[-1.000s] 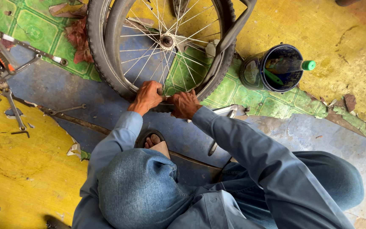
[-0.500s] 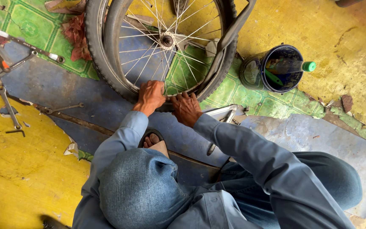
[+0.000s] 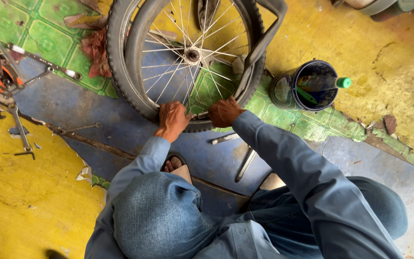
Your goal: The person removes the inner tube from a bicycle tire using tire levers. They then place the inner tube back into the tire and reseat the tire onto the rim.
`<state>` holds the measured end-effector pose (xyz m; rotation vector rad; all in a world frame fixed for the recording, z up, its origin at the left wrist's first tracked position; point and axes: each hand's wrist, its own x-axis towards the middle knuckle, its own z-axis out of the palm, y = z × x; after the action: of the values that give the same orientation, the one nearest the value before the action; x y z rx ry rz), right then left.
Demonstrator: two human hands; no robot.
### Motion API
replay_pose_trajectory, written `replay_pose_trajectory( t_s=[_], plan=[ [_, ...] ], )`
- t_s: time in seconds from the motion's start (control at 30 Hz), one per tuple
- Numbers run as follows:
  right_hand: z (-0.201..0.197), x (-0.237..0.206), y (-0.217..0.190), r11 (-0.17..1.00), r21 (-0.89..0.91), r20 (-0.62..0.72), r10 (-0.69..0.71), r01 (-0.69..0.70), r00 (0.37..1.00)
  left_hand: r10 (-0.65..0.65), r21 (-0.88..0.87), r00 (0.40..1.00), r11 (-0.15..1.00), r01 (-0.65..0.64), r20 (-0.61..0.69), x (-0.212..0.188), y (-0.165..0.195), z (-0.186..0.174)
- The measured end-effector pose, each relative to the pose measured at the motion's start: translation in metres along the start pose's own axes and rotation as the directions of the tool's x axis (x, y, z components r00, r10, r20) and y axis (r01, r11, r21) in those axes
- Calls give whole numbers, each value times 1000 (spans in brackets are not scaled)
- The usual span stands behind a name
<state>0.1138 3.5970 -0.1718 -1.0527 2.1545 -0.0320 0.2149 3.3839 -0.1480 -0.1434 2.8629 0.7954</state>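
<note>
Left hand: the left hand (image 3: 172,116) is curled in a closed grip over the near edge of the bicycle wheel (image 3: 188,57), fingers wrapped onto the rim and tyre
Right hand: the right hand (image 3: 224,111) is closed in a tight grip on the same near edge, just beside the left hand, with a narrow gap between the two
Wheel: the bicycle wheel is laid almost flat on the floor (image 3: 34,192), directly under and beyond both grips; the hub and spokes are seen past the fingertips
Tyre: the black tyre (image 3: 117,62) is seated around the rim to the left of the left grip; on the far right side a loose black rubber band (image 3: 264,36) is lifted off the rim, beyond the right grip
Tin: a dark round tin (image 3: 283,91) holding a green-capped bottle (image 3: 323,82) is stood to the right of the right grip, near the wheel but apart from it
Tools near: two metal levers (image 3: 243,165) are laid on the floor just below the right grip, beside the forearm
Tools far: spanners and pliers (image 3: 5,91) are scattered well to the left of the left grip
Foot: a sandalled foot (image 3: 176,165) is placed just below the left grip
</note>
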Motion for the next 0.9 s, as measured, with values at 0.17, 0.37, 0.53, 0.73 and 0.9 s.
replay_pose_trajectory(
  t_s=[0.17,0.37,0.53,0.73,0.9],
  plan=[
    [-17,-3,5,997,-77,21,21,-20,1000,-54,56,973,998,43,226,-6,16,-17],
    [-60,-18,-2,970,-237,46,58,-46,997,77,123,984,988,-98,160,-26,27,-25],
    [-57,-15,5,953,-290,105,127,-92,986,92,209,979,969,-130,182,-34,31,-24],
    [-29,-10,33,955,-294,-139,-75,31,987,109,238,982,960,-144,155,-41,32,-18],
    [-48,-20,43,984,-164,-515,-148,73,844,99,237,980,961,-140,175,-40,33,-18]
  ],
)
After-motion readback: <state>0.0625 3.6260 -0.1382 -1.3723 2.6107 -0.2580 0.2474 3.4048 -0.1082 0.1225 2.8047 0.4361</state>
